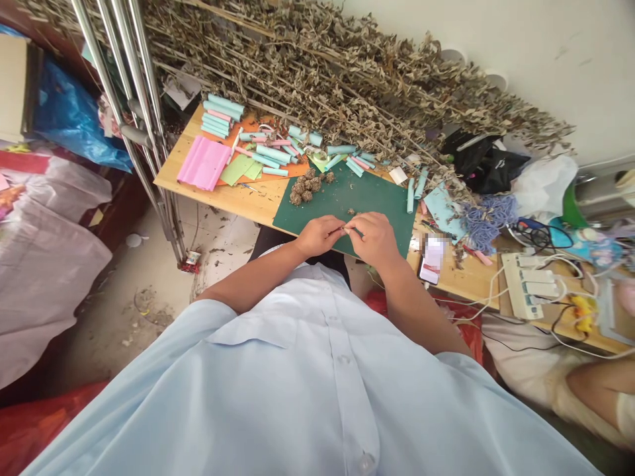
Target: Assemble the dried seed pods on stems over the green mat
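Note:
Over the near edge of a green mat (pixel 381 198), my left hand (pixel 320 236) and my right hand (pixel 374 239) meet fingertip to fingertip. Both are closed in a pinch on something tiny and pale that I cannot make out. On the mat beyond my left hand lies a pile of round, brown, crumbly-looking balls (pixel 304 187). A small brown crumb (pixel 352 211) rests just past my fingers. Rolled blue paper tubes (pixel 270 157) and pink ones are strewn behind the mat.
Dried leafy stalks (pixel 317 66) are heaped along the back. Pink paper (pixel 201 162) and green paper (pixel 241 169) lie left. To the right are a phone (pixel 431 261), blue yarn (pixel 489 218) and a power strip (pixel 528 284) with cables. Metal poles (pixel 143 79) stand left; another person's leg (pixel 600 383) shows lower right.

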Action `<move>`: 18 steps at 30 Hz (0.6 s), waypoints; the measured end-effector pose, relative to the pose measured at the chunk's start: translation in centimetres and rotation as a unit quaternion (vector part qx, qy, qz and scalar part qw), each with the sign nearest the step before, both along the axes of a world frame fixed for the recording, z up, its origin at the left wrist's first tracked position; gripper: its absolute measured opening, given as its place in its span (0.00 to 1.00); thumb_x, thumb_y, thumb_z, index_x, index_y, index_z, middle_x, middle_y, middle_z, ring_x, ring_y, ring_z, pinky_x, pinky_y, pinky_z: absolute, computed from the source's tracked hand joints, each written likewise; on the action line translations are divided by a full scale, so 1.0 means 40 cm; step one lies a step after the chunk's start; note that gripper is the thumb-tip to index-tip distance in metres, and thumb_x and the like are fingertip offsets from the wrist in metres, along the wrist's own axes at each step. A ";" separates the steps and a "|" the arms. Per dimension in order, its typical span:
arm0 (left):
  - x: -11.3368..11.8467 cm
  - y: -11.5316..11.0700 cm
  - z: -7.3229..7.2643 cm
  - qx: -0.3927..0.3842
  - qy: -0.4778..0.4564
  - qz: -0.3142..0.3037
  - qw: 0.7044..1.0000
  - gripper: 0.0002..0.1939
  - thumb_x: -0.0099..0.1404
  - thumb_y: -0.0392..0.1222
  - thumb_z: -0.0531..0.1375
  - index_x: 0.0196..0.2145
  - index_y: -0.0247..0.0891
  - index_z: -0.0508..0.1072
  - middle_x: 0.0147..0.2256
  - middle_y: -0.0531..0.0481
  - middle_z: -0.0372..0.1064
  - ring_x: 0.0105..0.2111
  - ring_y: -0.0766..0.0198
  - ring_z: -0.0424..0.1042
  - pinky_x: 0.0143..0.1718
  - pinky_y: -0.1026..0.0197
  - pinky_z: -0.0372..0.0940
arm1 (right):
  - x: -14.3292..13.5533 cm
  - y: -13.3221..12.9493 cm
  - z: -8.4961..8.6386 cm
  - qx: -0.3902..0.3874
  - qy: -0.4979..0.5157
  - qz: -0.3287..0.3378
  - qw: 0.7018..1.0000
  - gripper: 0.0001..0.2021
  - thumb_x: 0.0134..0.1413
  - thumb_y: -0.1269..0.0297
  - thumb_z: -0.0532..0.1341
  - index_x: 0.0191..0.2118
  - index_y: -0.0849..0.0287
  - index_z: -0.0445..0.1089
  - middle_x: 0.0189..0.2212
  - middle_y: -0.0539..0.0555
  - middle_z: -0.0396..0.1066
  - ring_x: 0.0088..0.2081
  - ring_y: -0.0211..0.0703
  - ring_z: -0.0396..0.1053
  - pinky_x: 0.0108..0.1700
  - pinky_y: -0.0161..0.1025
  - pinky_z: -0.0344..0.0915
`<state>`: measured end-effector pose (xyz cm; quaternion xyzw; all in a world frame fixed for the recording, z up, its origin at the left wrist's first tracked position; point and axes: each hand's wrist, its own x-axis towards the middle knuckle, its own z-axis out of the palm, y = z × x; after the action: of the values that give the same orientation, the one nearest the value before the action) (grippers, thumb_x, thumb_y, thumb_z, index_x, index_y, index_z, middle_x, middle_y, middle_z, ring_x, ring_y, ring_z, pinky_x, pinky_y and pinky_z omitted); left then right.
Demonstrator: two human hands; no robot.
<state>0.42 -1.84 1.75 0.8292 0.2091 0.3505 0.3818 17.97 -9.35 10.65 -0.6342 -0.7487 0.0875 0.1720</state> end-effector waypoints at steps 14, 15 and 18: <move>0.001 0.000 0.004 0.010 -0.002 0.001 1.000 0.26 0.81 0.57 0.49 0.36 0.38 0.75 0.34 0.45 0.72 0.36 0.61 0.72 0.39 0.60 0.65 | -0.023 0.045 0.089 -0.090 -0.186 0.086 0.975 0.13 0.67 0.69 0.55 0.39 0.59 0.78 0.38 0.61 0.79 0.43 0.54 0.68 0.49 0.50 0.54; 0.002 0.000 0.004 0.013 -0.002 0.001 1.000 0.26 0.81 0.57 0.49 0.35 0.38 0.74 0.33 0.45 0.72 0.36 0.61 0.72 0.39 0.60 0.65 | -0.023 0.050 0.093 -0.097 -0.185 0.088 0.974 0.12 0.67 0.69 0.56 0.39 0.59 0.78 0.38 0.61 0.79 0.43 0.54 0.68 0.48 0.49 0.54; 0.003 0.001 0.001 0.017 -0.004 0.005 1.000 0.26 0.81 0.57 0.49 0.35 0.37 0.75 0.33 0.45 0.72 0.35 0.61 0.72 0.39 0.60 0.65 | -0.019 0.059 0.093 -0.113 -0.156 0.082 0.978 0.11 0.66 0.71 0.57 0.39 0.59 0.78 0.39 0.60 0.79 0.43 0.53 0.69 0.47 0.47 0.55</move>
<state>0.54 -1.81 1.79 0.8332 0.2056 0.3587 0.3672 17.20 -7.01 14.36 -0.5922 -0.8008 0.0853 -0.0275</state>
